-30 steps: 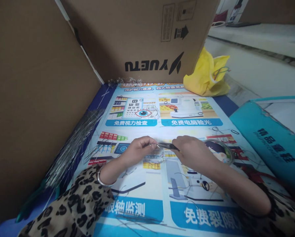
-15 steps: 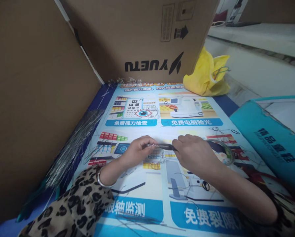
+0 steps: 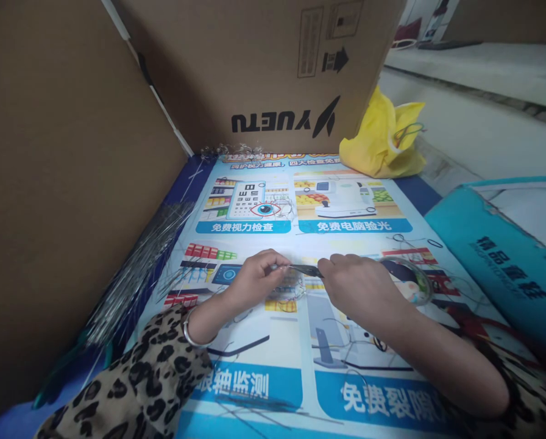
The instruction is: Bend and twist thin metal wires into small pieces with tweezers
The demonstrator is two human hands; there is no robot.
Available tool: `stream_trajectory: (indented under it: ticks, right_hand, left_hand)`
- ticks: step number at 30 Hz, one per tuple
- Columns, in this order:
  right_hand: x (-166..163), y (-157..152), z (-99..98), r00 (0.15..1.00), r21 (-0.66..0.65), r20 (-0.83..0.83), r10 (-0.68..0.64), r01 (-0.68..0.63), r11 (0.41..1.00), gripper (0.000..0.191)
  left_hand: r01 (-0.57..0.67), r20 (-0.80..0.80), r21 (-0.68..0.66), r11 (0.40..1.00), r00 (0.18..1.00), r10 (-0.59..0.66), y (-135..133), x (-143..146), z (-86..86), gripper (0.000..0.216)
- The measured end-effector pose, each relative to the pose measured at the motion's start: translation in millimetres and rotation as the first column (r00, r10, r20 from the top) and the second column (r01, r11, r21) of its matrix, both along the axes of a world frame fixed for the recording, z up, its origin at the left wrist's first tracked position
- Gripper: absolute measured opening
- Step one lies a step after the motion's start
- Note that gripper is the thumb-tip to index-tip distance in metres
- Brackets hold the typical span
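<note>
My left hand pinches a loop of wire strung with small clear beads, which hangs below the fingertips. My right hand is wrapped round a pair of dark pliers; the handles are hidden in the palm. The jaws point left and meet the wire close to my left fingertips. Just beyond my right wrist lies a round clear dish, partly covered by the hand. Loose wire pieces lie on the printed poster beneath both hands.
A bundle of thin straight wires lies at the left. Cardboard panels stand at the back and left. A yellow bag sits at the back right, and a turquoise box at the right. Beaded wire pieces lie at the far edge.
The pliers have turned slightly in my right hand, which has dipped a little. My left hand stays nearly in place, still holding the beaded wire.
</note>
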State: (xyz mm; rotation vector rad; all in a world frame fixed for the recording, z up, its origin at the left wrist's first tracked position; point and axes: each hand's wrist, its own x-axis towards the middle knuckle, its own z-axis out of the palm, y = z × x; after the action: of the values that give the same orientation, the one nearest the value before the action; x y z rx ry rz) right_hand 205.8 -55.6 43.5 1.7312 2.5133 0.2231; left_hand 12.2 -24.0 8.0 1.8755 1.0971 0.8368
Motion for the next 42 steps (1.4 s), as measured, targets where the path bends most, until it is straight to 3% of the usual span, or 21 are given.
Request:
stream_trajectory:
  ticks: [8,15,22,42]
  right_hand:
    - [-2,1,2.1,1.000,-0.024,0.010,-0.006,0.006,1.000,0.017]
    - [1,9,-5.1,0.997,-0.161,-0.073,-0.035,0.023,0.987,0.019]
    - [3,10,-5.4,0.995,-0.192,-0.080,-0.060,0.044,0.980,0.023]
    - [-1,3,0.7,1.000,-0.034,-0.011,-0.011,0.011,0.999,0.018]
  left_hand:
    - [-0.015,-0.008,0.018,1.000,1.000,0.015,-1,1,4.6,0.010]
    - [-0.012,0.040,-0.006,1.000,0.999,0.012,0,1,1.6,0.012]
    - [-0.024,0.048,-0.027,0.999,0.999,0.025,1,1,0.2,0.012]
    - [-0.068,0.046,-0.051,0.996,0.996,0.070,0,2,-2.0,0.013]
